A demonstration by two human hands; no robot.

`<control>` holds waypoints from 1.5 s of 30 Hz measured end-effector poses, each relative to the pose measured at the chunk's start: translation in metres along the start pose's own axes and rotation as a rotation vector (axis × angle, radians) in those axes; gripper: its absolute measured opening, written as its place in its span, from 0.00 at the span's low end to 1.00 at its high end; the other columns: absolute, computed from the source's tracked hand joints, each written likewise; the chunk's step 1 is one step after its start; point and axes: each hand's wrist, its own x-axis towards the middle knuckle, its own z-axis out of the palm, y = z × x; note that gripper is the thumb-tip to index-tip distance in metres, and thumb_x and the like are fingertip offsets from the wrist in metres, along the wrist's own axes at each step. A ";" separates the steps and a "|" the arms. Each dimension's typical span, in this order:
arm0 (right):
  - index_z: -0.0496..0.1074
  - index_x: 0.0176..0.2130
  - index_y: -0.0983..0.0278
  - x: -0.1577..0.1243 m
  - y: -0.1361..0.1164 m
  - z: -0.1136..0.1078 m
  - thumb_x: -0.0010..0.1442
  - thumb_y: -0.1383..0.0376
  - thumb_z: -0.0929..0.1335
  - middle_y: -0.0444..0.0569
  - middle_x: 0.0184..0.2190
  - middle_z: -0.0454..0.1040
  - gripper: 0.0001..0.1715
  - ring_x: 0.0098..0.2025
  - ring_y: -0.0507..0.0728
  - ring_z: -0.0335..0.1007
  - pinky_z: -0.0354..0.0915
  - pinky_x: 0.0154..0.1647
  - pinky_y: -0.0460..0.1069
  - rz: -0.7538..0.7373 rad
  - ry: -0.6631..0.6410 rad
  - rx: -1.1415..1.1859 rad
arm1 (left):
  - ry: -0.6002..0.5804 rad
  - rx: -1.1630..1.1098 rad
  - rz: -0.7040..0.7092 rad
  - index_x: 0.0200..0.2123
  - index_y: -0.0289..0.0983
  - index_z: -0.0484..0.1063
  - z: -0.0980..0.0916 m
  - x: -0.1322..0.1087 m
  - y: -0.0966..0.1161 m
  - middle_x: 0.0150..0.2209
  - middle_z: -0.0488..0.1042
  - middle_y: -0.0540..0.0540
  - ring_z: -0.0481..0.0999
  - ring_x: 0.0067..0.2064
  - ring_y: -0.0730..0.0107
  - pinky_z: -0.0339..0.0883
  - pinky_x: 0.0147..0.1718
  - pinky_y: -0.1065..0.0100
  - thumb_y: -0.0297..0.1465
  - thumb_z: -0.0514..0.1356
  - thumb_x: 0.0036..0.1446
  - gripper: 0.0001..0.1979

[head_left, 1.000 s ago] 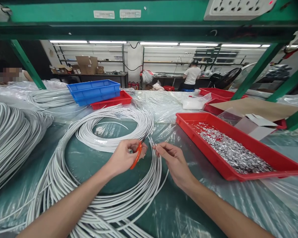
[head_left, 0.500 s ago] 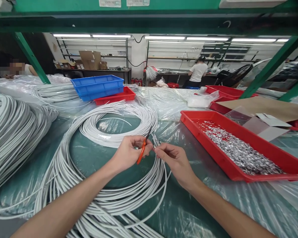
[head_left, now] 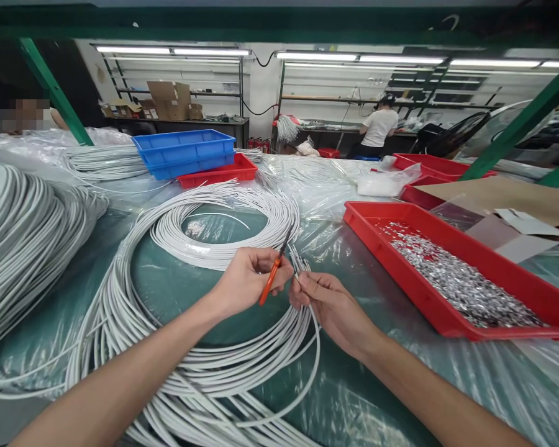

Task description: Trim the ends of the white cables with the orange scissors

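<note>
My left hand (head_left: 256,277) is closed around a slim orange-handled tool (head_left: 271,280) with a thin dark tip pointing up and away; its exact kind is unclear. Close beside it, my right hand (head_left: 328,304) pinches the end of a white cable (head_left: 297,277) between thumb and fingers. The two hands' fingertips almost meet, and any small part between them is too small to make out. Beneath and around the hands lies a big loose coil of white cables (head_left: 135,298), with a smaller coil (head_left: 168,239) behind it.
To the right stands a red tray (head_left: 428,310) of small shiny metal pieces (head_left: 461,279). A thick cable bundle (head_left: 32,248) lies at the left. Blue trays (head_left: 186,155) rest on a red one (head_left: 242,169) behind. Green posts (head_left: 56,93) frame the plastic-covered table; two people are farther back.
The view has shifted slightly. My right hand has turned a little, and its fingers now wrap more around the cable end. My left hand still holds the orange-handled tool.
</note>
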 end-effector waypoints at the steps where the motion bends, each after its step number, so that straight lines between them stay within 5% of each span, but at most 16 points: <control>1: 0.68 0.24 0.65 0.000 0.000 0.001 0.59 0.53 0.70 0.43 0.20 0.57 0.21 0.26 0.52 0.56 0.54 0.31 0.49 0.021 -0.026 0.046 | -0.003 -0.008 -0.004 0.26 0.32 0.71 0.000 0.000 0.000 0.18 0.68 0.53 0.65 0.20 0.80 0.60 0.21 0.76 0.34 0.68 0.50 0.11; 10: 0.67 0.24 0.65 -0.001 -0.002 0.004 0.53 0.52 0.73 0.42 0.20 0.55 0.21 0.25 0.51 0.54 0.56 0.28 0.48 0.091 -0.019 0.125 | 0.015 0.048 0.032 0.25 0.33 0.70 0.000 -0.002 -0.001 0.18 0.67 0.53 0.62 0.21 0.80 0.58 0.21 0.76 0.27 0.63 0.50 0.06; 26: 0.72 0.25 0.64 0.000 0.004 0.000 0.52 0.59 0.74 0.44 0.23 0.67 0.13 0.28 0.52 0.59 0.56 0.31 0.48 -0.237 0.286 -0.251 | -0.005 0.166 0.024 0.29 0.33 0.73 -0.002 -0.001 -0.007 0.21 0.69 0.51 0.66 0.23 0.77 0.61 0.24 0.74 0.40 0.63 0.55 0.14; 33: 0.71 0.24 0.64 -0.003 0.008 0.002 0.57 0.63 0.71 0.45 0.22 0.67 0.12 0.29 0.53 0.58 0.56 0.33 0.49 -0.433 0.393 -0.544 | 0.004 0.168 0.019 0.30 0.33 0.73 0.001 -0.003 -0.008 0.21 0.67 0.52 0.62 0.24 0.78 0.57 0.24 0.75 0.33 0.65 0.52 0.08; 45: 0.72 0.25 0.65 -0.002 0.009 0.006 0.57 0.62 0.70 0.45 0.23 0.70 0.12 0.29 0.53 0.61 0.57 0.33 0.49 -0.394 0.396 -0.553 | 0.019 0.135 0.046 0.26 0.33 0.68 0.001 0.000 -0.012 0.20 0.63 0.55 0.58 0.23 0.81 0.54 0.23 0.76 0.24 0.59 0.50 0.02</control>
